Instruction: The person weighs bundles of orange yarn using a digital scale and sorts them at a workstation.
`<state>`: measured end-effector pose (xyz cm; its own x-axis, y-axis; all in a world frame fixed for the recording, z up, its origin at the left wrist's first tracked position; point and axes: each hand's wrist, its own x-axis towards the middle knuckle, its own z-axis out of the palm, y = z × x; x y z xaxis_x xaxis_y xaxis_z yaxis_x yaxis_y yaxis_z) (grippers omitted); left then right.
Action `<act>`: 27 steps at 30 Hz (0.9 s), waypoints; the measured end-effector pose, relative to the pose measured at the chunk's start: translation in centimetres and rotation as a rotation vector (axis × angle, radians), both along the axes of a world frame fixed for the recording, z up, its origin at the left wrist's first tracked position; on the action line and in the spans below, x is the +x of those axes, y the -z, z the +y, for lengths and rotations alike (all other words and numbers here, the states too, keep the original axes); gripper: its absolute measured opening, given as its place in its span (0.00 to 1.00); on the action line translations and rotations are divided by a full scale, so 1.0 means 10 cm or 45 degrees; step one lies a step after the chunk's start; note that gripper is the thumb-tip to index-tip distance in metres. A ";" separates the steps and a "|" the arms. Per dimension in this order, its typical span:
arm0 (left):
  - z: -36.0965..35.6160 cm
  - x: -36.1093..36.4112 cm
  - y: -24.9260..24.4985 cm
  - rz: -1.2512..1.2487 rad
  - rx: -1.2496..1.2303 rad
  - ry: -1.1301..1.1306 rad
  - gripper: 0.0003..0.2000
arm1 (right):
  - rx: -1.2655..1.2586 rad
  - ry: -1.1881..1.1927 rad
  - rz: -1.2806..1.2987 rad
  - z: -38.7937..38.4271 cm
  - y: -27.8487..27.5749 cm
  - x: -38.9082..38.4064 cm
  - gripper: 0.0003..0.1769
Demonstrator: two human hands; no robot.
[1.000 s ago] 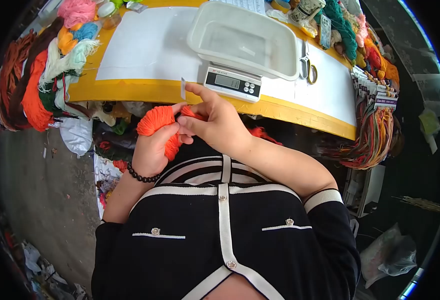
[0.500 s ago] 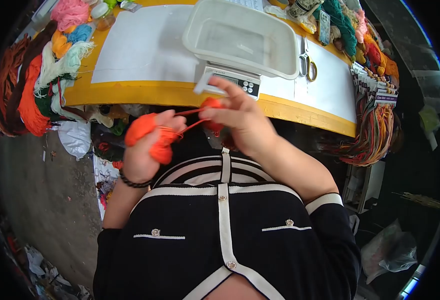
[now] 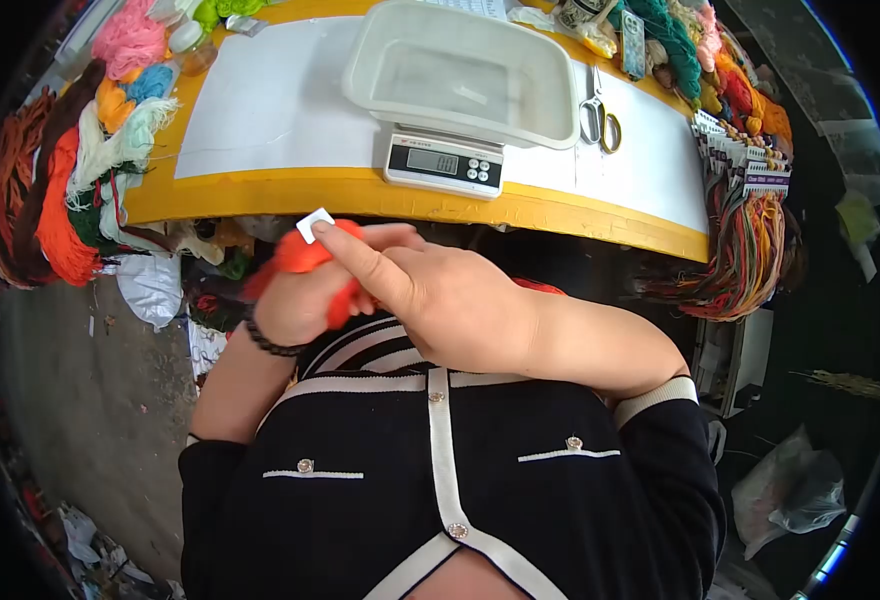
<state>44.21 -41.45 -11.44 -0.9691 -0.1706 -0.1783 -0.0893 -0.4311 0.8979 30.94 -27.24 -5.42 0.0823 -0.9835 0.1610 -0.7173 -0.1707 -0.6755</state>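
Note:
My left hand (image 3: 295, 300), with a dark braided bracelet at its wrist, is wrapped round a bundle of orange-red yarn (image 3: 305, 252). My right hand (image 3: 450, 300) crosses over the left from the right. At its index fingertip is a small white paper tag (image 3: 315, 224), lying against the upper side of the yarn. The rest of the right hand's fingers are largely hidden behind its back. Just beyond my hands, on the table edge, a digital scale (image 3: 442, 162) carries a translucent plastic tub (image 3: 465, 130).
Scissors (image 3: 592, 112) lie right of the tub on the white-topped table with a yellow edge (image 3: 250, 190). Coloured yarn skeins (image 3: 65, 205) hang at the left. Bundles of thread on cards (image 3: 745, 245) hang at the right. A plastic bag (image 3: 795, 495) lies lower right.
My right hand has swung left and down over the left hand, bringing the white tag from near the scale onto the yarn. The stretched strands between the hands no longer show.

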 end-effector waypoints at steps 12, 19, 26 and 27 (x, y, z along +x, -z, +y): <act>0.17 -0.18 -0.17 -0.055 -0.306 -0.277 0.11 | -0.164 0.490 -1.013 0.13 0.22 -0.35 0.16; 0.22 -0.22 -0.24 -0.108 -0.388 -0.263 0.10 | -0.059 0.550 -1.387 0.06 0.40 -0.26 0.08; 0.21 -0.21 -0.28 -0.089 -0.640 -0.258 0.09 | -0.034 0.400 -0.540 0.06 0.35 -0.27 0.06; 0.22 -0.22 -0.30 -0.004 -0.840 -0.276 0.09 | -0.032 0.402 -0.539 0.07 0.37 -0.28 0.06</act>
<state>42.01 -39.21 -8.42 -0.9005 -0.4340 0.0261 -0.0661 0.1960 0.9784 28.10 -26.57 -9.11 -0.2948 -0.9452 0.1401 -0.4015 -0.0105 -0.9158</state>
